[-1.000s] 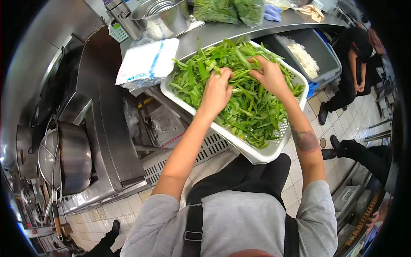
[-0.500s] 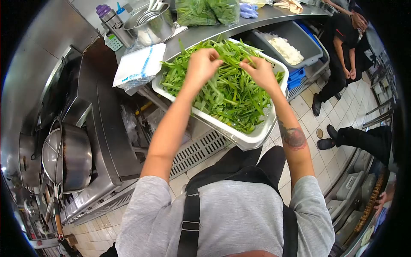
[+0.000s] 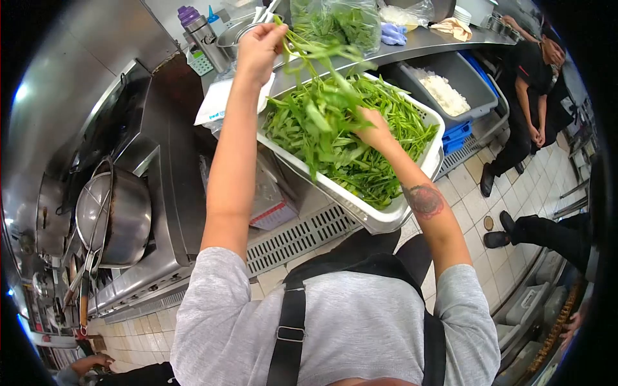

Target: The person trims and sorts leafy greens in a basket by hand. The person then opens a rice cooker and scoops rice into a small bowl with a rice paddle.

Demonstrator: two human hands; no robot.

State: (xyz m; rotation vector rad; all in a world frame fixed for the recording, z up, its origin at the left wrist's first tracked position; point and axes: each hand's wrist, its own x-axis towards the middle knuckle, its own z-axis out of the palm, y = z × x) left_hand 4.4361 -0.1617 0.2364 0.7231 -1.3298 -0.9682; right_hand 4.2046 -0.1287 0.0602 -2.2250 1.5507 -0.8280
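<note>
Left hand [image 3: 261, 53], upper centre, clamps raised stems [image 3: 297, 46]; right hand [image 3: 374, 130], centre, touches the greens [image 3: 376, 170], its grip undeterminable. Status: one bunch up, the bulk lying in the white basket [image 3: 393, 219], frame centre.

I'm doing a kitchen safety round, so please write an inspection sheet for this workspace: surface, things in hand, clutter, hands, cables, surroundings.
Surface: steel counter, with items along it.
Things in hand: leafy greens heaped in a white basket before the counter.
Clutter: bagged greens, blue cloth, beige cloth, purple-topped bottle.
Hands: left hand raised, closed on stems of the greens; right hand among the greens, fingertips hidden.
Cables: nothing seen.
Surroundings: large pot at left; grey tub with white contents; tiled floor; other people nearby.
</note>
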